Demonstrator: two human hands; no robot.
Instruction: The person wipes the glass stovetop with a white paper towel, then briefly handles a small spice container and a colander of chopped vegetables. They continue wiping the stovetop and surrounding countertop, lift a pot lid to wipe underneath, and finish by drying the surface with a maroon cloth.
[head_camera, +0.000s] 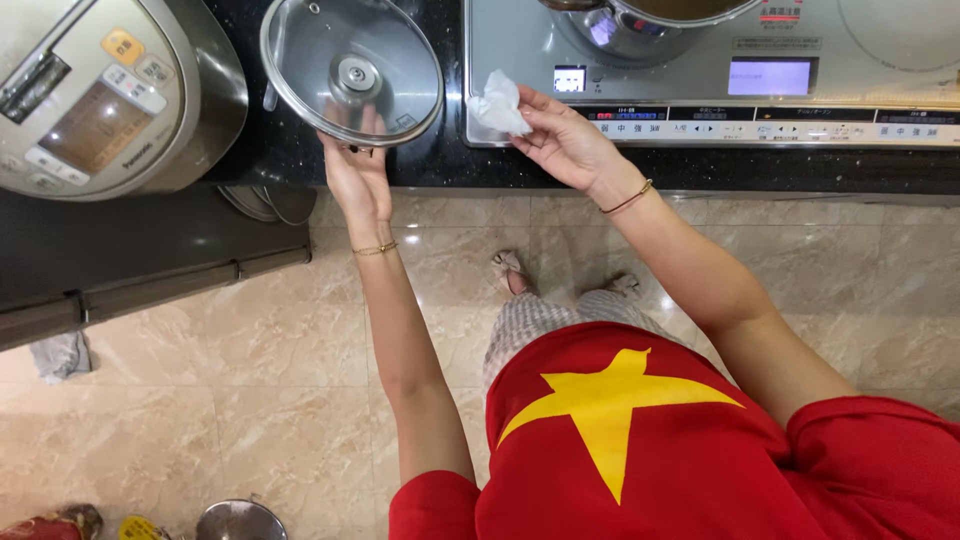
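Both arms reach forward, bare to the sleeves. The left hand (357, 172) is raised, palm up, fingers spread in support; the right hand (562, 140) pinches with fingertips, wrist bent inward

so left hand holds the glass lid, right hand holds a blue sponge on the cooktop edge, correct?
Not quite. In the head view the right hand holds a crumpled white tissue, not a blue sponge, at the cooktop edge. The left hand does hold the glass lid.
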